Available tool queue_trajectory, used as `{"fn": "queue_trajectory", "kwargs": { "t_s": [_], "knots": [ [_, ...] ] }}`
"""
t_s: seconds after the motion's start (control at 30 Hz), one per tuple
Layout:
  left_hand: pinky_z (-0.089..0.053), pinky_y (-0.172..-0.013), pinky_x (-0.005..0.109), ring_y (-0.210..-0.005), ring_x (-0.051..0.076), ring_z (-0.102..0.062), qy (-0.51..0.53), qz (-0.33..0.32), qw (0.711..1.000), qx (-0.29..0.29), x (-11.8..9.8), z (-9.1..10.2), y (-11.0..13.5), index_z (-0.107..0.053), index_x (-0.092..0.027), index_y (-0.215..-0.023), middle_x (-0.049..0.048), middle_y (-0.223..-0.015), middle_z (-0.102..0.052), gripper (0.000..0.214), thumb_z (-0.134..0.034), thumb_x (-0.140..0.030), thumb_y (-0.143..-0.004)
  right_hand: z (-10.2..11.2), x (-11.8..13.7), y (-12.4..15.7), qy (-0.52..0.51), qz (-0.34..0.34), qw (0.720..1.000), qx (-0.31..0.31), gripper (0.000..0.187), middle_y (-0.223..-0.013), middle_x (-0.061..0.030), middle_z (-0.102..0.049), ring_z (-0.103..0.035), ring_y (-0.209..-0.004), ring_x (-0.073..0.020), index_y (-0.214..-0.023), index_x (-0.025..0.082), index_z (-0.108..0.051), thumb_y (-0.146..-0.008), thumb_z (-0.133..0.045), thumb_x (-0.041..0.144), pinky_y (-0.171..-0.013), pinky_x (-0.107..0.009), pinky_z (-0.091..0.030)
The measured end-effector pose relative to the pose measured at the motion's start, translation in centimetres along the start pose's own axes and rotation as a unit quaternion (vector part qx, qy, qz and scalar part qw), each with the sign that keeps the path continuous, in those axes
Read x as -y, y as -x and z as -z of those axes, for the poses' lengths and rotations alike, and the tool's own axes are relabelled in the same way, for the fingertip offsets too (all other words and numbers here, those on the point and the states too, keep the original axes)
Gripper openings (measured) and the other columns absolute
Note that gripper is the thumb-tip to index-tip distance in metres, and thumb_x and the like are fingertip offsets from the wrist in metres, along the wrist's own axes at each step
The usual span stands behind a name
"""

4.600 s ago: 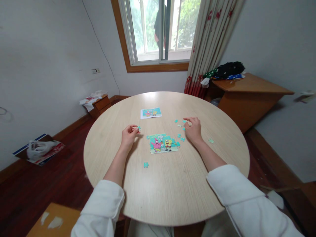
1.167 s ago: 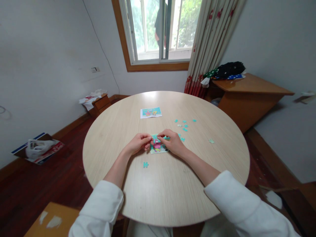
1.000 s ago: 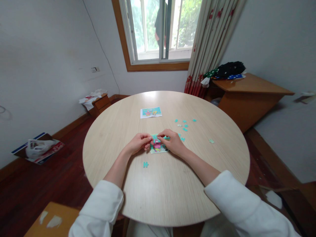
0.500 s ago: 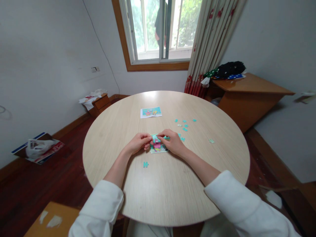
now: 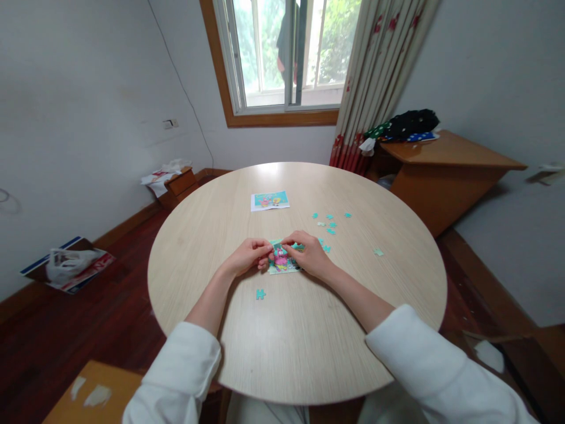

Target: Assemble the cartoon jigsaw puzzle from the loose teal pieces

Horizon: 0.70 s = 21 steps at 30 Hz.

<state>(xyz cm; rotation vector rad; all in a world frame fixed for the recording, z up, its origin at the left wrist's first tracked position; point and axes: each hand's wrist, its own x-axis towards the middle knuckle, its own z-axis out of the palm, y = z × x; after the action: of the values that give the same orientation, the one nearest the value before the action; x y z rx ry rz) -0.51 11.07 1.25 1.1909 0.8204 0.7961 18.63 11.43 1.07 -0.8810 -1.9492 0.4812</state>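
Note:
A partly assembled jigsaw puzzle (image 5: 282,265) with a pink cartoon figure lies on the round table in front of me. My left hand (image 5: 250,257) is at its left edge, thumb and forefinger pinched together at the upper left corner. From the other side my right hand (image 5: 308,254) reaches over the puzzle and covers its right part, fingertips closed near the top edge. A small teal puzzle piece (image 5: 277,244) shows between the two sets of fingertips, partly hidden by them. Nearer to me, a loose teal piece (image 5: 260,294) lies by itself.
Several loose puzzle pieces (image 5: 332,225) are scattered beyond my right hand, and a pale green one (image 5: 378,252) lies farther right. A printed reference picture (image 5: 271,201) rests behind the puzzle. The round table (image 5: 198,235) stands before a window; a wooden desk (image 5: 454,150) holds dark cloth.
Both hands stay in nearly the same place. The small piece between my fingertips looks darker and slightly tilted compared with before.

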Motion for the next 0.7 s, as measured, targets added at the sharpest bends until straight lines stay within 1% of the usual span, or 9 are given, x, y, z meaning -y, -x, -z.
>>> {"fn": "queue_trajectory", "kwargs": {
  "t_s": [0.27, 0.43, 0.57, 0.7],
  "knots": [
    [-0.03, -0.041, 0.019, -0.04, 0.003, -0.037, 0.018, -0.003, 1.0, -0.007, -0.05, -0.15, 0.02, -0.056, -0.01, -0.065, -0.0025, -0.051, -0.048, 0.035, -0.075, -0.039, -0.064, -0.13, -0.24, 0.03, -0.005, 0.0, 1.0, 0.002, 0.008, -0.074, -0.003, -0.067, -0.058, -0.072, -0.0141, -0.076, 0.018, -0.067, -0.076, -0.061, 0.013, -0.069, -0.028, -0.044],
    [-0.029, -0.041, 0.019, -0.04, 0.002, -0.038, 0.039, 0.001, 0.999, -0.024, -0.12, -0.29, 0.06, -0.055, -0.01, -0.068, -0.0003, -0.056, -0.054, 0.035, -0.078, -0.036, -0.06, -0.18, -0.26, 0.06, -0.01, 0.004, 1.0, -0.001, 0.007, -0.075, -0.0034, -0.067, -0.059, -0.073, -0.0143, -0.078, 0.018, -0.067, -0.077, -0.061, 0.015, -0.07, -0.028, -0.044],
    [-0.029, -0.041, 0.019, -0.039, 0.003, -0.037, 0.036, 0.006, 0.999, -0.032, -0.23, -0.38, 0.06, -0.055, -0.011, -0.068, -0.0013, -0.054, -0.053, 0.036, -0.079, -0.036, -0.058, -0.14, -0.17, 0.04, -0.011, 0.006, 1.0, 0.002, 0.008, -0.075, -0.0033, -0.067, -0.059, -0.074, -0.0145, -0.076, 0.019, -0.067, -0.078, -0.061, 0.015, -0.071, -0.029, -0.044],
    [-0.029, -0.041, 0.019, -0.039, 0.002, -0.037, 0.035, 0.007, 0.999, -0.027, -0.3, -0.37, 0.07, -0.055, -0.011, -0.067, -0.0012, -0.054, -0.053, 0.037, -0.079, -0.037, -0.058, -0.08, -0.09, 0.04, -0.01, 0.005, 1.0, 0.003, 0.007, -0.075, -0.0035, -0.067, -0.059, -0.073, -0.0143, -0.076, 0.018, -0.067, -0.078, -0.061, 0.015, -0.07, -0.028, -0.044]
  ]
}}
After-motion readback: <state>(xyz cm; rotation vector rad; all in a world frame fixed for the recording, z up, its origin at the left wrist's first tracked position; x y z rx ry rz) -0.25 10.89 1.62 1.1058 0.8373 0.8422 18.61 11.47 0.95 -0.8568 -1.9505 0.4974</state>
